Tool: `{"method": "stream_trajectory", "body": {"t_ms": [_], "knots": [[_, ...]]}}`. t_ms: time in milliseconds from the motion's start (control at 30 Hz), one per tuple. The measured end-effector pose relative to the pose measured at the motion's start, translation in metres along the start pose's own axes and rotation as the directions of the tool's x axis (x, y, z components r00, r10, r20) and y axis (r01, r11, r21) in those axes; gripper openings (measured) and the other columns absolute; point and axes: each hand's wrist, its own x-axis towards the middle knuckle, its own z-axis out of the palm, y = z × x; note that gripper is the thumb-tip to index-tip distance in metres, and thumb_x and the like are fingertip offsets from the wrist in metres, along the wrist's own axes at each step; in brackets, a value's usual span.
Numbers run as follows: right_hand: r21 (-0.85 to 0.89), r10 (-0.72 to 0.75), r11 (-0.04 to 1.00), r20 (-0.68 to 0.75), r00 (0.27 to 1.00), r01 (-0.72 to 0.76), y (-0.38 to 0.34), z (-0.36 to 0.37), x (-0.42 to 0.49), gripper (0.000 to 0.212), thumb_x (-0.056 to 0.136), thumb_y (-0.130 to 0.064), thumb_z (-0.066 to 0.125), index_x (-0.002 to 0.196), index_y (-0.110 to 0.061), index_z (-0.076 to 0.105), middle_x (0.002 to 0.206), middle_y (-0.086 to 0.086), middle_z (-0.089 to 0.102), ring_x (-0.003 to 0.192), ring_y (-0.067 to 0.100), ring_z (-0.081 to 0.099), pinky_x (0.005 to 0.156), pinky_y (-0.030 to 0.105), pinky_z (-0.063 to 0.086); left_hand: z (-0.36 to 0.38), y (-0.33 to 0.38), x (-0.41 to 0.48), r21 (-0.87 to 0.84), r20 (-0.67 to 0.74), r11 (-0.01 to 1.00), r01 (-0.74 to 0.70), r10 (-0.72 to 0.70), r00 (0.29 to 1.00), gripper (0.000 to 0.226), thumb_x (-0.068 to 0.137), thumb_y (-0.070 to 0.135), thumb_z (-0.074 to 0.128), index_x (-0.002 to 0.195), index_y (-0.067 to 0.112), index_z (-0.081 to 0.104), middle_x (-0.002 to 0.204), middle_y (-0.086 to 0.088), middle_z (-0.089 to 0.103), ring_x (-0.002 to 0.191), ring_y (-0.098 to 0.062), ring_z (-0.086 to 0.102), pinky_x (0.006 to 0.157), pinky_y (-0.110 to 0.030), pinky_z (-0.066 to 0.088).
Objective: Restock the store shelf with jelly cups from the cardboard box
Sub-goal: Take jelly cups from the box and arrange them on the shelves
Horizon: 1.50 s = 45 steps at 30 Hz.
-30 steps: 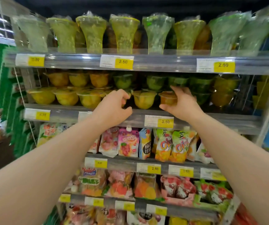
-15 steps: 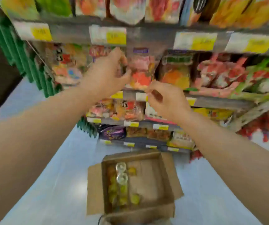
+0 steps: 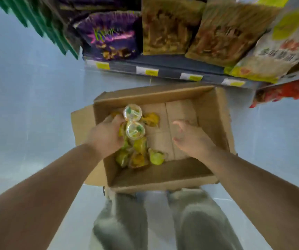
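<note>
Two hands in box (image 3: 215, 112); left fingers (image 3: 115, 121) touching cups (image 3: 135, 130).

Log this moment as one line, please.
stage: picking | left hand: among jelly cups | right hand: open, empty | cardboard box: floor

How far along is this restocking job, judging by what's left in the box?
Well along, it seems: the right half of the cardboard box is bare. In hand: the left hand is down among the jelly cups, seemingly closing on one, while the right hand hovers open and empty. Left: roughly a handful of cups along the box's left side.
</note>
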Motion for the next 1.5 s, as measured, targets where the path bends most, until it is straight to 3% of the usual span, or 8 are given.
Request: {"method": "stream_trajectory", "body": {"t_ms": [233, 400, 533, 767, 1033, 1133, 1367, 1500], "knots": [[-0.136, -0.081, 0.987, 0.046, 0.996, 0.087, 0.047, 0.1, 0.12, 0.062, 0.088, -0.016, 0.056, 0.143, -0.031, 0.03, 0.148, 0.006, 0.019, 0.129, 0.029, 0.036, 0.106, 0.036, 0.037, 0.152, -0.052, 0.083, 0.335, 0.13, 0.931, -0.148, 0.111, 0.985, 0.092, 0.081, 0.006, 0.057, 0.149, 0.034, 0.0, 0.151, -0.008, 0.008, 0.138, -0.032, 0.017, 0.111, -0.041, 0.027], [-0.18, -0.129, 0.975, 0.023, 0.991, 0.131, 0.049, 0.147, 0.202, 0.072, 0.088, -0.011, 0.056, 0.144, -0.041, 0.023, 0.157, 0.004, -0.001, 0.142, 0.033, 0.015, 0.114, 0.036, 0.025, 0.205, -0.056, 0.137, 0.397, 0.087, 0.895, -0.201, 0.181, 0.98, 0.09, 0.086, 0.01, 0.049, 0.147, 0.036, -0.011, 0.156, -0.002, -0.013, 0.143, -0.035, -0.006, 0.115, -0.046, 0.011], [-0.2, -0.081, 0.976, 0.045, 0.996, 0.088, 0.044, 0.171, 0.243, 0.075, 0.087, -0.01, 0.059, 0.144, -0.044, 0.023, 0.158, 0.001, -0.006, 0.144, 0.032, 0.008, 0.114, 0.038, 0.025, 0.222, -0.056, 0.164, 0.464, 0.062, 0.855, -0.231, 0.229, 0.971, 0.088, 0.086, 0.012, 0.047, 0.147, 0.035, -0.012, 0.153, -0.003, -0.008, 0.138, -0.04, 0.003, 0.113, -0.046, 0.018], [-0.033, -0.017, 0.999, -0.13, 0.991, 0.013, 0.042, 0.169, 0.225, 0.046, 0.09, -0.018, 0.051, 0.131, -0.039, 0.044, 0.142, 0.007, 0.021, 0.123, 0.034, 0.033, 0.103, 0.034, 0.034, 0.203, -0.045, 0.165, 0.43, 0.081, 0.885, -0.181, 0.162, 0.984, 0.079, 0.075, 0.016, 0.063, 0.136, 0.028, 0.015, 0.139, -0.009, 0.015, 0.122, -0.036, 0.024, 0.083, -0.031, 0.042], [0.186, 0.047, 0.982, -0.229, 0.972, -0.004, 0.004, 0.08, 0.124, 0.054, 0.088, -0.031, 0.053, 0.139, -0.035, 0.035, 0.138, 0.008, 0.028, 0.12, 0.031, 0.043, 0.103, 0.038, 0.039, 0.09, -0.006, 0.09, -0.056, -0.003, 0.997, -0.05, 0.05, 0.999, 0.104, 0.063, 0.039, 0.076, 0.147, 0.028, 0.015, 0.132, -0.012, 0.031, 0.121, -0.033, 0.04, 0.097, -0.04, 0.043], [0.298, 0.026, 0.952, -0.305, 0.952, 0.07, -0.023, 0.023, 0.072, 0.051, 0.088, -0.027, 0.054, 0.137, -0.027, 0.039, 0.138, 0.006, 0.029, 0.12, 0.019, 0.043, 0.097, 0.022, 0.033, 0.019, 0.019, 0.05, -0.224, -0.104, 0.974, -0.043, 0.02, 0.994, 0.108, 0.059, 0.037, 0.08, 0.147, 0.021, 0.018, 0.131, -0.008, 0.036, 0.122, -0.028, 0.045, 0.097, -0.032, 0.041], [0.527, 0.065, 0.808, -0.525, 0.848, 0.264, -0.113, -0.147, -0.064, 0.045, 0.094, -0.025, 0.05, 0.138, -0.027, 0.039, 0.126, -0.008, 0.043, 0.105, 0.004, 0.044, 0.086, 0.022, 0.034, -0.185, 0.078, -0.057, -0.194, -0.308, 0.968, -0.156, 0.091, 0.947, 0.1, 0.061, 0.044, 0.077, 0.144, 0.02, 0.028, 0.134, 0.001, 0.037, 0.122, -0.018, 0.046, 0.097, -0.026, 0.039], [0.528, -0.012, 0.707, -0.656, 0.755, 0.47, -0.169, -0.251, -0.159, 0.041, 0.096, -0.025, 0.049, 0.124, -0.051, 0.033, 0.132, -0.011, 0.043, 0.101, 0.002, 0.044, 0.086, 0.021, 0.033, -0.316, 0.119, -0.134, -0.138, -0.442, 0.947, -0.291, 0.204, 0.874, 0.093, 0.063, 0.046, 0.075, 0.142, 0.022, 0.034, 0.135, 0.001, 0.033, 0.121, -0.017, 0.047, 0.093, -0.019, 0.037]]}}
